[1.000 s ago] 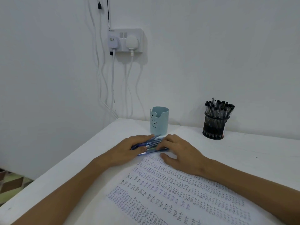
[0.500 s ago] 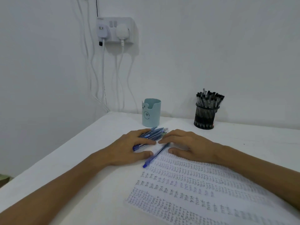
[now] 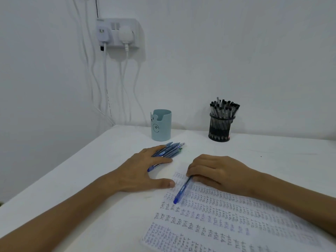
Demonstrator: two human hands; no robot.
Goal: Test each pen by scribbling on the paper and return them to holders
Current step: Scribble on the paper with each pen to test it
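Note:
A pile of several blue pens [image 3: 169,150] lies on the white table in front of a pale blue holder [image 3: 161,127]. My left hand [image 3: 143,170] rests flat on the pile with its fingers straight and the thumb spread on the table. My right hand [image 3: 216,172] has its fingers curled over one blue pen [image 3: 181,191], which lies slanted on the top left corner of the paper [image 3: 227,220]. The paper is covered with rows of scribbles. A black mesh holder [image 3: 221,129] full of black pens stands at the back right.
The table [image 3: 91,179] meets white walls behind and at the left. A wall socket [image 3: 118,32] with two plugs hangs above the left corner, and several white cables drop behind the table.
My right hand has pulled one blue pen away from the pile, toward me and onto the paper. My left hand stays on the pile. The camera has tilted slightly.

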